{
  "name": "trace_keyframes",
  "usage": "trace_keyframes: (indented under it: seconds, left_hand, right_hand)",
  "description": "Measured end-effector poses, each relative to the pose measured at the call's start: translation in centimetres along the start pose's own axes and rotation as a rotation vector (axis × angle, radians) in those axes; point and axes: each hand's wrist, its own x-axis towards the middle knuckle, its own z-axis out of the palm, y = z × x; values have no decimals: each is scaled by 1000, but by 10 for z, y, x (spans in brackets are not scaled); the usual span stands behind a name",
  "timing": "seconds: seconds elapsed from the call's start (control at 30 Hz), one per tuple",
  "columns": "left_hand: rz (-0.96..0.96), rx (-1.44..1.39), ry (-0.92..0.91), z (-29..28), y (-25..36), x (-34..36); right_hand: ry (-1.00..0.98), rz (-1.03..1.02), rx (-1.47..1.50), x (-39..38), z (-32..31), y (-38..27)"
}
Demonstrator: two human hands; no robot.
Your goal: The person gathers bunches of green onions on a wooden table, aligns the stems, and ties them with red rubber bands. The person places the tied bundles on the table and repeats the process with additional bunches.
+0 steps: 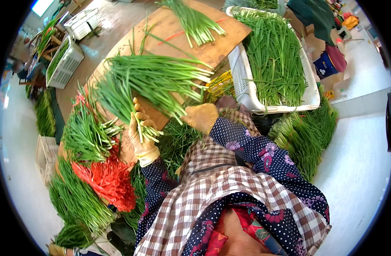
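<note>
My left hand (pixel 142 136), in a tan glove, is closed around a small bunch of garlic chives (pixel 146 133), its pale stalk ends toward me. A larger loose pile of garlic chives (pixel 152 74) lies on the wooden board (pixel 236 27), stalks to the right. My right hand (pixel 202 117), also gloved, has its fingers pressed together at the lowest stalk ends of that pile; its fingertips are partly hidden. To the left of my left hand lie more garlic chives (pixel 86 138) with a red tie, beside a heap of red ties (pixel 110 179).
A white crate (pixel 312 102) full of greens stands at the right, with a bundle (pixel 308 136) below it. Another bunch (pixel 195 25) lies at the board's far end. Bundles (pixel 74 196) lie at lower left, near another person's gloved hand (pixel 56 250). White crates (pixel 67 68) stand far left.
</note>
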Motion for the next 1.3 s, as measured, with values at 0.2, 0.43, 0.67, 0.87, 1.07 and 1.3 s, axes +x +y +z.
trace_keyframes:
  seconds: [0.2,0.43,0.67,0.87,1.07,1.3]
  left_hand:
    - [-51,5,140,-6,-4,-7]
    - [48,648,437,-8,-34,-19]
    - [-116,893,469,27,-60,-52]
    - [-206,1155,317,57,-52,-44]
    - [46,1347,53,104,-60,60]
    - [275,1187,-206,120,-99,185]
  right_hand:
    - [99,14,636,3,-58,-5]
    - [-507,283,1635,64,-17,-36]
    - [-775,366,1773,75,-2,-58]
    - [-419,-19,1854,68,-64,-73]
    - [35,-286,1664,114,-123,-30]
    - [404,-437,1314,154,-171,56]
